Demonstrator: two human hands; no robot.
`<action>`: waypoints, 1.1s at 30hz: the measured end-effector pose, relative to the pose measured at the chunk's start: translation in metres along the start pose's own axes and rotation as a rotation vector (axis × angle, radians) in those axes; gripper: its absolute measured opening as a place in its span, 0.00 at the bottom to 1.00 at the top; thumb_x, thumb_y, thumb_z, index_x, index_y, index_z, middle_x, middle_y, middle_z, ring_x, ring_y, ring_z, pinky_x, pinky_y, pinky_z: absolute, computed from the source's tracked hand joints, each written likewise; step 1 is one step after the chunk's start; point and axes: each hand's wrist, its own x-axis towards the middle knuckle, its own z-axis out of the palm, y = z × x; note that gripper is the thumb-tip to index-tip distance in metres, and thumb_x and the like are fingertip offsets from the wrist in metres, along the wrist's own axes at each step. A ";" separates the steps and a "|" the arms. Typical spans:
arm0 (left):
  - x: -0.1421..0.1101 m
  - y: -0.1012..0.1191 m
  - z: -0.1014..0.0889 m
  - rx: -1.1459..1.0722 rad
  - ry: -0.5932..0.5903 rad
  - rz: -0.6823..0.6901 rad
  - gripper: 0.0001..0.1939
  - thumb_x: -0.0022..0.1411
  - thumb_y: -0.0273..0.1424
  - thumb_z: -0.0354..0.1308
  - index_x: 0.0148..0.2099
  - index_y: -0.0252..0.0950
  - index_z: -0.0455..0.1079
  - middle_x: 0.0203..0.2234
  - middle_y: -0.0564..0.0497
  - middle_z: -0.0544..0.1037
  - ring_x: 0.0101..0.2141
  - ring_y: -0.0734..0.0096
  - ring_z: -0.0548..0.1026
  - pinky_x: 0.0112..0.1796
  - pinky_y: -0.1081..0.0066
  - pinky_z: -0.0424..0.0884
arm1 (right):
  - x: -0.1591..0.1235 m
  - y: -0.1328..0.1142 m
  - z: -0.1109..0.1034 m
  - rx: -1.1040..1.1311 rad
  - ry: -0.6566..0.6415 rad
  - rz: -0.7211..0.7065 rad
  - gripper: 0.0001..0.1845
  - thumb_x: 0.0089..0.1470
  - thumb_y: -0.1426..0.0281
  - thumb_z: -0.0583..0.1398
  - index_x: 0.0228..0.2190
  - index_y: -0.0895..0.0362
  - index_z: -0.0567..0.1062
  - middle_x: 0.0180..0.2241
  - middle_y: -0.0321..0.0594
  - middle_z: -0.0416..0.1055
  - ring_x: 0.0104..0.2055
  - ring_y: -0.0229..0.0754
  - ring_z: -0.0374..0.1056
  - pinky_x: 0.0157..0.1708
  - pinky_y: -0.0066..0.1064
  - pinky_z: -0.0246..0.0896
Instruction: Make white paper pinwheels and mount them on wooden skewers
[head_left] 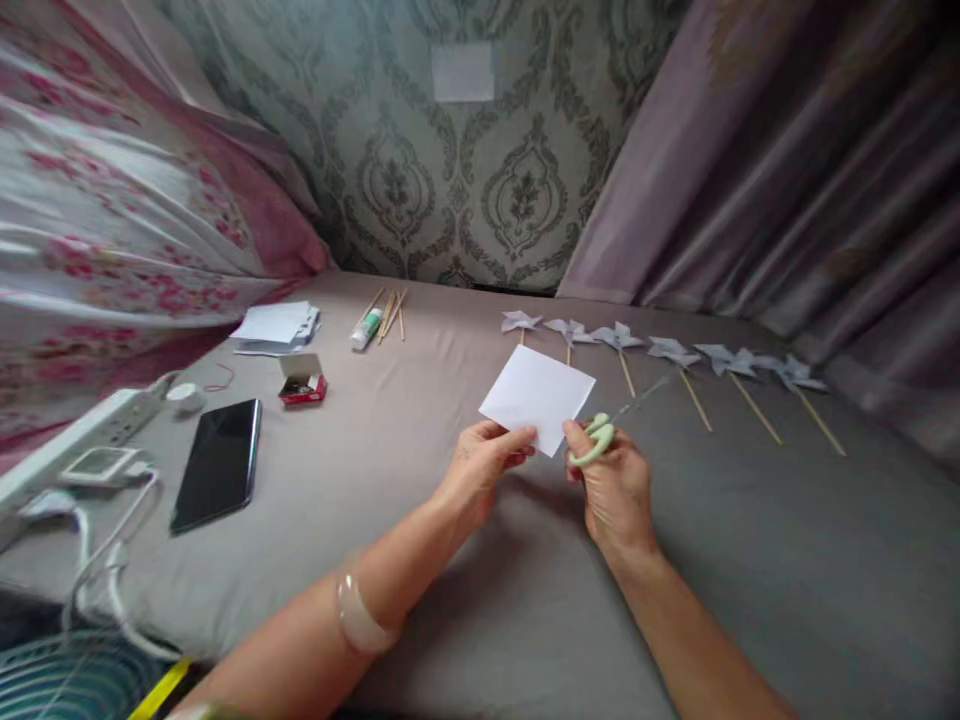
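Note:
A square sheet of white paper (537,390) is pinched at its lower left edge by my left hand (487,455), thumb on top. My right hand (616,478) is closed round a pair of scissors (596,438) with pale green handles. The blades point up and to the right, away from the paper, and look blurred. The right fingertips are close to the paper's lower right edge; whether they touch it I cannot tell. Behind the paper lies a row of several white paper pinwheels (618,337) on wooden sticks, partly hidden by the sheet at its left end.
At the left are a stack of paper (276,325), a glue bottle (366,330), wooden sticks (391,315), a small red box (302,385), a dark phone (217,465) and a power strip (90,440) with cables. Curtains (720,150) hang at both sides.

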 end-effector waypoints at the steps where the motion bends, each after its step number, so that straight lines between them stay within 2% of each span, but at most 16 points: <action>1: 0.002 0.004 -0.003 -0.005 0.040 0.031 0.14 0.39 0.32 0.70 0.29 0.31 0.75 0.23 0.50 0.77 0.24 0.76 0.71 0.30 0.73 0.64 | 0.000 -0.002 0.000 -0.056 -0.042 0.036 0.23 0.33 0.56 0.71 0.24 0.58 0.69 0.16 0.26 0.63 0.15 0.29 0.53 0.13 0.23 0.48; 6: 0.012 0.026 -0.017 -0.048 0.175 0.157 0.14 0.37 0.31 0.71 0.28 0.31 0.74 0.22 0.51 0.76 0.23 0.77 0.71 0.31 0.74 0.65 | -0.008 -0.008 0.000 -0.352 -0.343 0.180 0.28 0.33 0.48 0.68 0.25 0.61 0.74 0.20 0.37 0.71 0.16 0.31 0.55 0.14 0.26 0.49; 9: 0.014 0.035 -0.022 -0.075 0.203 0.180 0.14 0.37 0.31 0.71 0.28 0.31 0.73 0.22 0.51 0.77 0.23 0.77 0.72 0.30 0.74 0.65 | -0.014 -0.009 -0.001 -0.485 -0.528 0.186 0.30 0.39 0.45 0.63 0.25 0.61 0.74 0.23 0.41 0.72 0.17 0.32 0.56 0.16 0.27 0.50; 16: 0.012 0.039 -0.022 -0.118 0.225 0.166 0.15 0.35 0.30 0.71 0.28 0.31 0.73 0.21 0.51 0.78 0.23 0.76 0.74 0.29 0.75 0.67 | -0.017 -0.008 -0.005 -0.619 -0.798 0.188 0.31 0.48 0.43 0.56 0.24 0.61 0.75 0.18 0.34 0.62 0.20 0.33 0.53 0.20 0.26 0.48; 22: 0.011 0.036 -0.019 -0.113 0.205 0.149 0.15 0.36 0.30 0.70 0.29 0.31 0.73 0.22 0.50 0.78 0.23 0.74 0.75 0.28 0.74 0.68 | -0.018 -0.005 -0.006 -0.616 -0.786 0.174 0.29 0.48 0.46 0.58 0.26 0.61 0.76 0.23 0.39 0.68 0.24 0.35 0.58 0.23 0.27 0.51; 33: 0.008 0.035 -0.017 -0.126 0.174 0.146 0.14 0.37 0.30 0.71 0.28 0.31 0.73 0.23 0.50 0.78 0.23 0.75 0.75 0.28 0.74 0.69 | -0.019 -0.008 -0.004 -0.639 -0.745 0.169 0.28 0.47 0.46 0.58 0.22 0.61 0.74 0.19 0.36 0.65 0.22 0.34 0.55 0.21 0.27 0.48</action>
